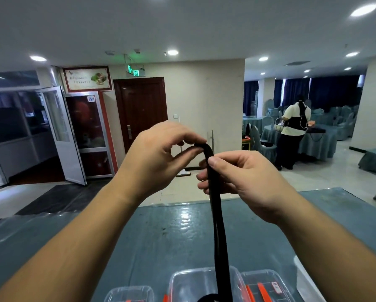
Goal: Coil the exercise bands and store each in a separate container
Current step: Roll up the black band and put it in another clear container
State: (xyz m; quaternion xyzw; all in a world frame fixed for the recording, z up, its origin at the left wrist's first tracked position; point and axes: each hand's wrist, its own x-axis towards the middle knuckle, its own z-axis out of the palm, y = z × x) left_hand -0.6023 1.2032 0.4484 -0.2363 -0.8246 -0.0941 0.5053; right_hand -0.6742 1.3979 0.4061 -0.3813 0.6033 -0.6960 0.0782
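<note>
Teal table point(161, 232) below; black band point(217, 214) top pinched between both hands.

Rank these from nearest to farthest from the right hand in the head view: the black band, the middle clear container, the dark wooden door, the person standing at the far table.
1. Black band: pinched in the right hand itself.
2. Middle clear container: below, on the table's near edge.
3. Dark wooden door and the person standing at the far table: both well behind, door to the left, person to the right; too close to call.

matt black rubbery band point(218, 214), clear plastic containers point(206, 282), glossy table cover point(161, 232).
</note>
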